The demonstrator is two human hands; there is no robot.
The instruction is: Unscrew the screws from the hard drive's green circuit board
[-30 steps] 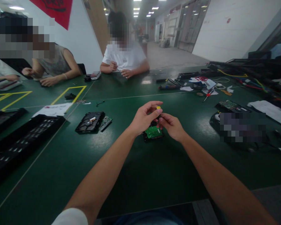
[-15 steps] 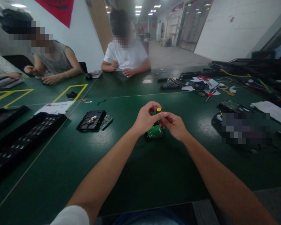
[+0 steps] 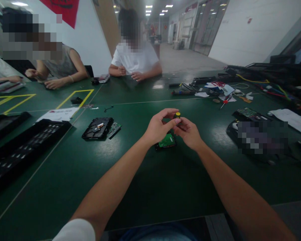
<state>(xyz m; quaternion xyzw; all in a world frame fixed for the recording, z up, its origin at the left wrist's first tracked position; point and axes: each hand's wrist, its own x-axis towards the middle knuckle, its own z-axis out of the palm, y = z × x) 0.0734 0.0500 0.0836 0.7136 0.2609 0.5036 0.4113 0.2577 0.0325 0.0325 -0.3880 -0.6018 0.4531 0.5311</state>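
In front of me, my left hand [image 3: 161,124] is closed around the black handle of a screwdriver [image 3: 177,115] with a yellow end cap. My right hand [image 3: 189,131] pinches at the same screwdriver from the other side, its fingertips meeting my left thumb. The shaft and tip are hidden by my fingers. Just beneath both hands, a green circuit board [image 3: 167,141] lies on a small black housing on the table; my left hand covers its far part.
A black drive-like unit [image 3: 97,128] and a loose circuit board [image 3: 114,129] lie to the left, beyond long black trays [image 3: 27,147]. At right are a dark bundle [image 3: 261,137], another board [image 3: 249,112] and a red screwdriver [image 3: 225,102]. Co-workers sit across the green table [image 3: 165,187].
Both hands have shifted slightly to the right with the screwdriver, and its yellow cap now sits a little higher and further right. The board beneath stays in place.
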